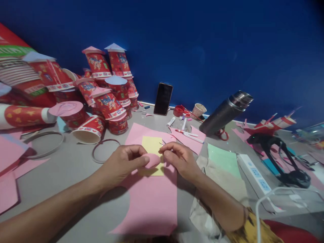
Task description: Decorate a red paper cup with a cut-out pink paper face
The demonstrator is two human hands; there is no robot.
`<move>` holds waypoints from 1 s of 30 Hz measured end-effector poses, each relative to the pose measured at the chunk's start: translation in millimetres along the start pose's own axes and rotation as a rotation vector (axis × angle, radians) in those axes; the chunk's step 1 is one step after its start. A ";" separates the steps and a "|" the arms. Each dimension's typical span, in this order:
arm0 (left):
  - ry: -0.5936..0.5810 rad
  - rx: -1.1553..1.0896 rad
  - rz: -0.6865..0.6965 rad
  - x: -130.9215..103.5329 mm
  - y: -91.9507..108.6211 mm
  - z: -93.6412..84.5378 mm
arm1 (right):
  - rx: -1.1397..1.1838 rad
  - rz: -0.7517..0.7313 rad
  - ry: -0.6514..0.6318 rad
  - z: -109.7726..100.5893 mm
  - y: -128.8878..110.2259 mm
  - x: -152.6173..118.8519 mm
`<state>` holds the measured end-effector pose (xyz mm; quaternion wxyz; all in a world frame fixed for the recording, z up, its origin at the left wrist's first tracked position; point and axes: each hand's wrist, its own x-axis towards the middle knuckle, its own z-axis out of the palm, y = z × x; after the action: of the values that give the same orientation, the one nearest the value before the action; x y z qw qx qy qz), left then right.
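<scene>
My left hand (124, 165) pinches a small rounded piece of pink paper (152, 161) between thumb and fingers. Close by on the other side, my right hand (182, 161) has its thumb and fingertips drawn together beside the paper's edge. A thin pointed tip shows at those fingertips, too small to name. Beneath both hands lies a yellow sheet of paper (152, 143), on top of a larger pink sheet (154, 202) with a curved cut along its lower left side.
Red paper cups (108, 104) with paper tops stand stacked at left, near a grey ring (45, 132). Behind are a phone (163, 99), markers (187, 133) and a dark flask (222, 114). At right lie a green sheet (224, 158), a power strip (254, 172) and a black strap (272, 157).
</scene>
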<state>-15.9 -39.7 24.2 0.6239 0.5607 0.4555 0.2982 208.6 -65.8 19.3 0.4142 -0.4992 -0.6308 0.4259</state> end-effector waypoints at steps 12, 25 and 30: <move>-0.109 0.001 0.011 1.3 -4.9 -2.7 | 0.054 -0.095 -0.055 13.9 -4.6 -4.3; -0.014 -0.282 -0.080 7.7 -13.9 -3.3 | -0.032 -0.085 -0.022 12.1 0.0 -4.1; -0.009 -0.398 -0.138 8.3 -12.8 -1.9 | -0.004 -0.057 -0.035 10.1 -0.5 -2.9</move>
<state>-15.9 -34.0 9.9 0.7431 0.3954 0.4222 0.3364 199.4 -70.0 16.5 0.4140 -0.4744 -0.6528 0.4212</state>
